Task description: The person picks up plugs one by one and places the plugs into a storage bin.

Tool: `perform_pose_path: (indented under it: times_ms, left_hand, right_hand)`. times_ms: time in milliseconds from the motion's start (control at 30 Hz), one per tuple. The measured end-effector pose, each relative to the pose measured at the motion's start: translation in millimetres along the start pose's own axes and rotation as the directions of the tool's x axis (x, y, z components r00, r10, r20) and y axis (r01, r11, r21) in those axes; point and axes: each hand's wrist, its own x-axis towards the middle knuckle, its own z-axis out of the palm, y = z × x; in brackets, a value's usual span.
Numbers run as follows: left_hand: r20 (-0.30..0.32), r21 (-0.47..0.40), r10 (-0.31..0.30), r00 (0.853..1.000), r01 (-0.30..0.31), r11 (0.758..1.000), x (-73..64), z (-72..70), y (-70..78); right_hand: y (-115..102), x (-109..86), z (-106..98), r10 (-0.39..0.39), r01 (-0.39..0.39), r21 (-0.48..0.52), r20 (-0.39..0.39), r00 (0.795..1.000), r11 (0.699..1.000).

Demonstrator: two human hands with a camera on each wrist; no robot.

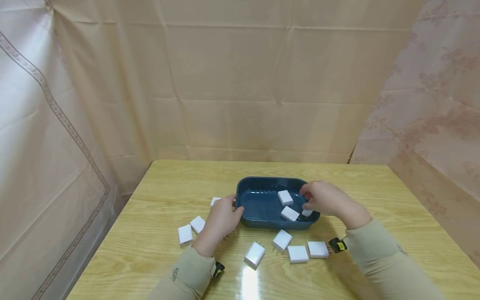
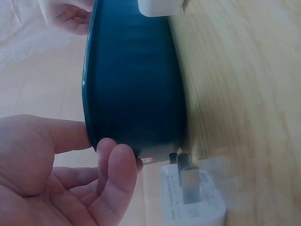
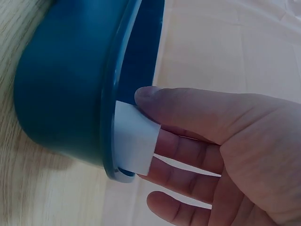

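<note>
A dark blue rectangular dish (image 1: 275, 225) stands on the table, with two white charger plugs (image 1: 285, 198) lying inside. My left hand (image 1: 222, 216) grips the dish's left end, thumb over the rim and fingers outside. At the right end, my right hand (image 1: 327, 199) holds another white charger plug (image 3: 135, 139) between thumb and fingers, just inside the rim. In the head view this plug is partly hidden by the hand. Under the left hand, the left wrist view shows a charger plug (image 2: 194, 200) with its metal prongs toward the dish.
Several white charger plugs lie on the wooden table (image 1: 150, 250): a group before the dish, including one charger plug (image 1: 297, 254), and others to the left, such as one charger plug (image 1: 185, 235). A beige cloth (image 1: 240, 91) hangs behind the table.
</note>
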Motion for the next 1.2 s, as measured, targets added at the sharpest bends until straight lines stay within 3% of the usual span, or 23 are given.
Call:
perform_pose_path:
  times_ms: [633, 1200]
  left_hand:
    - [-0.001, -0.001, -0.010, 1.000, 0.010, 1.000, -0.5, -0.7, 1.5]
    - [0.002, -0.015, 0.008, 1.000, -0.008, 1.000, -0.6, 0.2, 0.5]
  right_hand:
    - [-1, -1.7, -1, -0.038, 0.038, 0.000, -0.036, 0.999, 0.999]
    - [7, -19.7, -13, 0.002, 0.000, 0.024, -0.058, 0.998, 1.000]
